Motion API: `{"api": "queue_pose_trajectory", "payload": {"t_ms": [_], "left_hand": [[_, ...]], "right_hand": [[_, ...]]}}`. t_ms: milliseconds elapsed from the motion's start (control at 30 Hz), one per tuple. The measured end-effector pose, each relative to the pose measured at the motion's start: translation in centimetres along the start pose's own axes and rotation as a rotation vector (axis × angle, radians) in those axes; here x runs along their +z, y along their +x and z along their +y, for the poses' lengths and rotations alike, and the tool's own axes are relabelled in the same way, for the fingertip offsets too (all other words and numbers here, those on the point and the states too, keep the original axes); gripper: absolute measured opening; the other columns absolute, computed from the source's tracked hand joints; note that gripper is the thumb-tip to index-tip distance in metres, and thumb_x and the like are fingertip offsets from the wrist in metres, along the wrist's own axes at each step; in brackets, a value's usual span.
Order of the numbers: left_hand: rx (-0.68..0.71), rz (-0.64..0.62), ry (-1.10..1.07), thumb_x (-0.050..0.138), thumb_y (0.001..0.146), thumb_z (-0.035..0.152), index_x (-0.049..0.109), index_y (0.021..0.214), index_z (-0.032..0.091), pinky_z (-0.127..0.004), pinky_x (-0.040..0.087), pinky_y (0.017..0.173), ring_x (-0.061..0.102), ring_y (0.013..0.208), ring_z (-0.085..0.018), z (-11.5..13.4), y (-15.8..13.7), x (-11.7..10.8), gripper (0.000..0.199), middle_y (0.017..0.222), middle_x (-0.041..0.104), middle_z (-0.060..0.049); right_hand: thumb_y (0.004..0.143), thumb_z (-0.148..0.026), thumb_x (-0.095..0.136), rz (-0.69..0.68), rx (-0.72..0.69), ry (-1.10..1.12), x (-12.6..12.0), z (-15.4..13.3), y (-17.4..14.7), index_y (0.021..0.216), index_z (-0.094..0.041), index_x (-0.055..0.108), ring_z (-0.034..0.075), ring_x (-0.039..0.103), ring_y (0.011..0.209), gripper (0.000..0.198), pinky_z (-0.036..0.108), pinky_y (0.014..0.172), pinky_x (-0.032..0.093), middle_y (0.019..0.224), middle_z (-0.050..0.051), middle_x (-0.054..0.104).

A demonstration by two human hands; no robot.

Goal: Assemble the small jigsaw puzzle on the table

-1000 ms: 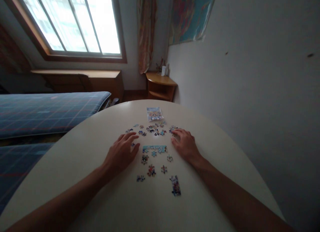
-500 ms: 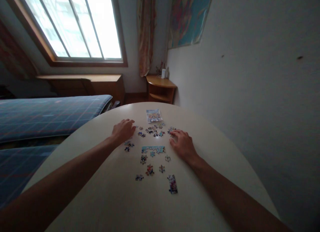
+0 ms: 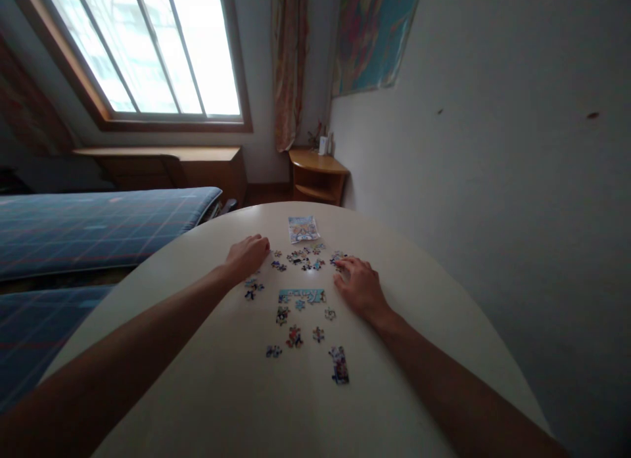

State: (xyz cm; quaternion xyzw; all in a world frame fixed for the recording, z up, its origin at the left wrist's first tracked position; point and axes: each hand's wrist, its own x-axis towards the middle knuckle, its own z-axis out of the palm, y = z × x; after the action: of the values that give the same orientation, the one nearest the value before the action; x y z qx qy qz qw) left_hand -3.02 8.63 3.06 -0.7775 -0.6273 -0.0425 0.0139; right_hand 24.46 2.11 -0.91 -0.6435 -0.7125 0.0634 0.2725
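Observation:
My left hand (image 3: 248, 255) rests at the left end of a loose pile of jigsaw puzzle pieces (image 3: 298, 257), its fingers drawn together. What lies under its fingertips is hidden. On the right, my right hand (image 3: 361, 282) lies low over the table with fingers bent and apart, the tips at a small cluster of puzzle pieces (image 3: 338, 255). Between the hands is a joined blue strip of puzzle (image 3: 302, 296). Nearer to me lie a joined block of pieces (image 3: 340, 365), a reddish joined bit (image 3: 294, 336) and several single pieces. More pieces (image 3: 252, 288) sit below my left wrist.
A printed picture packet (image 3: 303, 229) lies beyond the pile on the round white table (image 3: 236, 392). A bed with a blue checked mattress (image 3: 98, 228) stands at the left. The white wall (image 3: 493, 182) runs along the right, and a wooden corner shelf (image 3: 318, 161) stands behind.
My left hand has shifted slightly right and its fingers have come together. My right hand stays almost in place at its cluster. The pieces look unchanged.

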Motion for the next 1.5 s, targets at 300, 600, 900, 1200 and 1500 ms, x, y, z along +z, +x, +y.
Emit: {"api": "queue_pose_trajectory", "payload": {"t_ms": [300,600,900,1200,1500], "left_hand": [[0.003,-0.05,-0.015,0.048,0.089,0.026,0.067,0.097,0.022,-0.03,0.049,0.078,0.065,0.101,-0.023,-0.3,0.5,-0.1,0.02,0.111,0.069,-0.007],[0.011,-0.102,-0.08,0.054,0.086,0.03,0.068,0.106,0.024,-0.027,0.049,0.077,0.067,0.096,-0.021,-1.2,1.5,0.4,0.025,0.104,0.073,-0.004],[0.068,-0.066,-0.164,0.057,0.085,0.027,0.07,0.095,0.02,-0.028,0.048,0.075,0.067,0.091,-0.021,-0.6,0.0,0.0,0.018,0.101,0.072,-0.007],[0.112,0.102,-0.331,0.054,0.093,0.03,0.066,0.096,0.022,-0.03,0.049,0.079,0.067,0.089,-0.019,3.0,-5.4,-0.5,0.014,0.098,0.072,-0.003],[0.322,0.468,-0.676,0.058,0.093,0.02,0.065,0.102,0.023,-0.035,0.049,0.087,0.063,0.093,-0.02,5.8,-7.8,2.9,0.012,0.091,0.069,-0.001]], "right_hand": [[0.085,-0.027,0.058,-0.009,-0.004,-0.011,0.1,0.1,0.1,0.118,-0.021,0.068,0.027,0.054,0.117,0.035,0.044,0.101,0.04,0.128,0.008,0.063],[0.085,-0.026,0.059,-0.002,-0.016,-0.007,0.1,0.1,0.0,0.115,-0.023,0.069,0.027,0.054,0.115,0.032,0.043,0.1,0.04,0.127,0.007,0.064],[0.084,-0.026,0.059,-0.009,0.006,0.009,0.0,0.0,0.1,0.117,-0.02,0.069,0.028,0.054,0.118,0.035,0.046,0.102,0.04,0.129,0.009,0.063],[0.085,-0.025,0.061,0.019,0.005,0.05,0.0,0.2,0.3,0.115,-0.019,0.072,0.026,0.055,0.115,0.032,0.043,0.102,0.043,0.124,0.008,0.065],[0.084,-0.021,0.062,0.078,-0.092,0.056,-0.2,-0.3,-0.3,0.108,-0.021,0.074,0.027,0.056,0.111,0.027,0.046,0.099,0.044,0.119,0.008,0.066]]}}
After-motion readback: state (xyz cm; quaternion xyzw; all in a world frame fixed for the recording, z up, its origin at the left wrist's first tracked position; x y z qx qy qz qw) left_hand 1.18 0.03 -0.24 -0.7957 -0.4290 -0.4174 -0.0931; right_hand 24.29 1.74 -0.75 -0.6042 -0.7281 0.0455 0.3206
